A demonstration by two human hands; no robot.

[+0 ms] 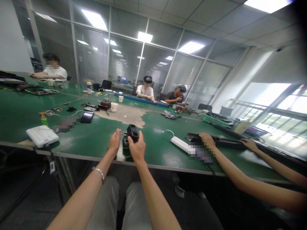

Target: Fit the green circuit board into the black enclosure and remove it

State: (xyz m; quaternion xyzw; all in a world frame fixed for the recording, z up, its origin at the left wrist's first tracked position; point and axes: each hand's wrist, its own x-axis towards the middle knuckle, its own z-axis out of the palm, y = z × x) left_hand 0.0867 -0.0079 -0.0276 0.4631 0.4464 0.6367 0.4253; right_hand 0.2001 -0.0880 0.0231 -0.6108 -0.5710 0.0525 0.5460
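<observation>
My right hand [137, 147] grips a small black device [132, 131] with what look like a dark display and buttons on its face, tilted up above the green table. Just below and left of it is a dark boxy part [125, 141] with a greenish inside; whether the two are joined I cannot tell. My left hand [115, 141] is upright a little to the left, apart from the device. Its fingers look stretched out, with nothing visible in them. A bracelet [99, 174] circles the left wrist.
A white box-shaped unit [43, 135] sits at the left table edge. A white power strip [181, 144] lies to the right, near a co-worker's hands [207, 141] on a long black part [224, 142]. Paper cups [114, 107] stand farther back. Several people sit across the table.
</observation>
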